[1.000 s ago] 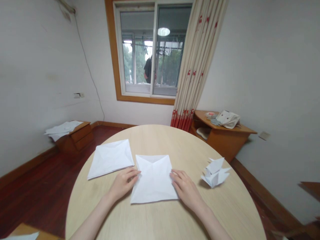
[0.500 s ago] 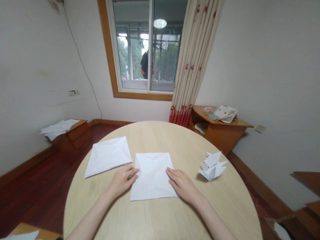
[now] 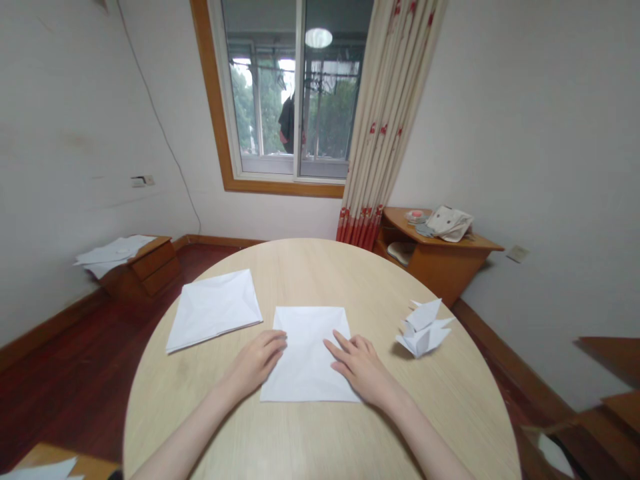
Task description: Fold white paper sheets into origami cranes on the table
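Note:
A white square sheet of paper lies flat on the round wooden table, creased from earlier folds. My left hand rests on its left edge with fingers stretched flat. My right hand lies on the sheet's right half, fingers extended and pressing down. Neither hand holds anything.
A second creased white sheet lies to the left on the table. A folded paper figure stands at the right. Beyond are a low wooden cabinet with papers, a corner shelf with a bag, a curtain and a window.
My right hand has slid leftward from the sheet's right edge onto the paper. The raised folds at the sheet's top have flattened. The view has tilted slightly.

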The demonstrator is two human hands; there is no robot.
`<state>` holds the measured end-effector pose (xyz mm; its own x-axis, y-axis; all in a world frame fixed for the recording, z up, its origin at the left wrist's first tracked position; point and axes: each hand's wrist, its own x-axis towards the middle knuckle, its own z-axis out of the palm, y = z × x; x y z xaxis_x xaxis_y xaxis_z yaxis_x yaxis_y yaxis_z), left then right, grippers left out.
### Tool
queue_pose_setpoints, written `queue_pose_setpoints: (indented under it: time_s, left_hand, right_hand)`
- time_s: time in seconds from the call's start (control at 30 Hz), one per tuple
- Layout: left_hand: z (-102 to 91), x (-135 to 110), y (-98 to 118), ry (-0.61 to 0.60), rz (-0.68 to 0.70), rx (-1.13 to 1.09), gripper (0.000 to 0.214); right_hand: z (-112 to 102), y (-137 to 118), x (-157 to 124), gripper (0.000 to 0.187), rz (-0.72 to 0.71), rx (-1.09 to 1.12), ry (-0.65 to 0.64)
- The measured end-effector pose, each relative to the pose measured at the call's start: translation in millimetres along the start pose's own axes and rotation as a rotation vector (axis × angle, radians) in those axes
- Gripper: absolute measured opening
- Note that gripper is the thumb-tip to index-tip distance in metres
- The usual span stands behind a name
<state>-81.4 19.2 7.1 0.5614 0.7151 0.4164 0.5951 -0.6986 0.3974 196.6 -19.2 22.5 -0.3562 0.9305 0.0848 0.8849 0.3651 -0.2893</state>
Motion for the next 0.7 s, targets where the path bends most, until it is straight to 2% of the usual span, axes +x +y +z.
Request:
queue_pose_setpoints:
  time_s: [0.1,0.2,0.37,0.6,0.7]
  left_hand:
    - [7.6,-1.7,0.4,-0.097,0.037,-0.067,0.037]
    - [10.1,-2.1,2.6,-0.139,0.059,-0.067,0.045]
    - [8.3,0.4,10.2,-0.131,0.047,0.023,0.035]
    - [7.2,-0.3,16.1,-0.123,0.075,0.056,0.032]
    - [8.1,-0.5,14.6,-0.124,0.075,0.026,0.030]
  right_hand:
    - [0.3,-2.8,0.1,0.046,-0.014,-0.021,-0.017]
    - [-2.0,-5.9,0.3,0.052,-0.070,0.028,-0.072]
    - [-5.0,-8.6,0.7,0.052,-0.093,0.119,-0.160]
    - [-9.6,-6.9,-1.2,0.049,-0.060,0.201,-0.179]
    - [-12.4,-7.7,-1.0,0.042,-0.066,0.189,-0.160]
